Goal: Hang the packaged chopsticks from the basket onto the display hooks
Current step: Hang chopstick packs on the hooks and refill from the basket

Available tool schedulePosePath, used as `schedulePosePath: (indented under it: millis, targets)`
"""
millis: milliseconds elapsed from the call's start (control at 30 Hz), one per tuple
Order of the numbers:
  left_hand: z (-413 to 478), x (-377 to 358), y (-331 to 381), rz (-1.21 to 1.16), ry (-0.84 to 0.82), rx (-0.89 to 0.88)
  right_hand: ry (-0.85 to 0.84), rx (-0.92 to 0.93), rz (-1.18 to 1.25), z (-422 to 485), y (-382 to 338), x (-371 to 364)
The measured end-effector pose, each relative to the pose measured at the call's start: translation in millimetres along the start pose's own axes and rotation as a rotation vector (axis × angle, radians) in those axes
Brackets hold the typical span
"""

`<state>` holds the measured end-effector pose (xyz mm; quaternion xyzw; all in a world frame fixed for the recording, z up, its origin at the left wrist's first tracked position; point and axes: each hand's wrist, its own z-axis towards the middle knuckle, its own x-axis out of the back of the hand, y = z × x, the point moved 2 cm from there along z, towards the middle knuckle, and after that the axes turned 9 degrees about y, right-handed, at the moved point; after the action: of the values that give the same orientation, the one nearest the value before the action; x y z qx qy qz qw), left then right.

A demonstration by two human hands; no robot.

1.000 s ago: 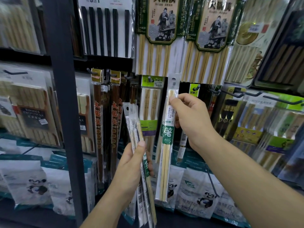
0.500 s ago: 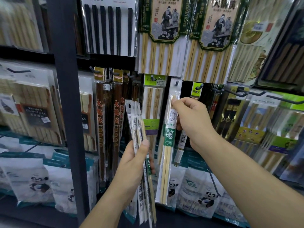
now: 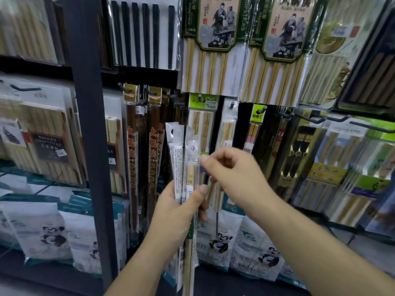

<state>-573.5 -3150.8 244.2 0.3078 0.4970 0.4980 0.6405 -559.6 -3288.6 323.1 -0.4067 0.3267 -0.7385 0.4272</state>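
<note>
The left hand (image 3: pixel 179 212) grips a bundle of packs (image 3: pixel 181 159) upright, thumb pressed across their front. The right hand (image 3: pixel 235 176) has curled fingers with their tips at the bundle's right edge, but blur hides whether it pinches a pack. The step looks like drawing off one pack. Next it needs a firm pinch near the punched hole, then threading onto the hook (image 3: pixel 232 105), where a hung pack (image 3: pixel 228 129) sits.

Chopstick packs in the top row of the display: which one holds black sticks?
The clear plastic pack of black chopsticks, just right of the dark vertical post. The green-labelled pack beside it holds pale bamboo sticks.
</note>
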Motion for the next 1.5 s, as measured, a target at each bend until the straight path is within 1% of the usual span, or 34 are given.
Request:
schedulePosePath:
  millis: [67, 167, 333, 367, 433, 533, 600, 667, 767, 900, 967, 1133, 1200, 1300, 1367, 1400, 1467, 1500]
  targets:
    - [-1.6, -0.4, -0.2, -0.011, -0.010, 0.006, -0.087, -0.026, 0.001, -3.8, -0.4, -4.8]
    - [-1.8, 0.2, 0.7, -0.021, -0.012, 0.021, -0.115, -0.063, 0.066, -2.2, -0.5, -3.4]
    - [-3.6, -3.8, 1.1, -0.024, -0.037, 0.047, -0.208, -0.108, 0.071, -3.0, 3.5, -4.4]
    - [-4.0, -4.0, 1.2, -0.028, -0.042, 0.057, -0.201, -0.106, 0.079, -2.5, 3.6, -3.8]
    - [-4.1, -3.4, 1.3, -0.036, -0.042, 0.064, -0.136, -0.096, 0.052, 0.9, 3.4, -1.1]
    - [-0.6, 0.5, -0.7, 0.031, 0.031, 0.030, -0.066, -0.071, 0.094, 6.8, 0.1, 4.1]
    - [0.7, 2.0, -1.6, 0.011, 0.061, 0.064, -0.029, -0.041, 0.141, 9.1, -3.3, 8.2]
    - [1.0, 3.2, -1.6, -0.038, 0.060, 0.112, 0.015, -0.022, 0.173, 12.3, -7.1, 13.1]
    - [0.5, 4.9, -1.5, 0.002, 0.063, 0.123, 0.076, -0.007, 0.217, 20.0, -13.5, 19.5]
    - [0.7, 4.8, -3.8, 0.030, 0.054, 0.135, 0.093, 0.017, 0.219, 28.1, -20.9, 24.2]
    - [0.4, 4.0, -3.7, 0.032, 0.016, 0.132, 0.063, 0.013, 0.228, 28.7, -22.3, 23.9]
    - [-4.3, -1.1, -2.8, 0.018, -0.123, 0.181, 0.036, -0.110, 0.384, 25.2, -23.2, 19.8]
    - [-7.6, -2.5, -2.5, -0.056, -0.177, 0.235, -0.007, -0.135, 0.456, 23.3, -24.6, 18.5]
    - [-11.7, -1.9, -0.8, -0.258, -0.329, 0.287, -0.076, -0.162, 0.554, 21.0, -25.0, 17.1]
    - [-13.3, -2.3, 0.7, -0.258, -0.400, 0.298, -0.112, -0.165, 0.575, 20.0, -25.0, 17.2]
    - [-12.9, -3.2, 0.4, -0.237, -0.391, 0.300, -0.123, -0.163, 0.571, 19.3, -25.3, 17.4]
    - [-10.7, -5.2, -1.4, -0.204, -0.302, 0.312, -0.134, -0.150, 0.507, 17.6, -25.7, 18.5]
    - [-9.0, -5.5, -2.9, -0.174, -0.245, 0.320, -0.133, -0.131, 0.437, 16.6, -25.7, 19.1]
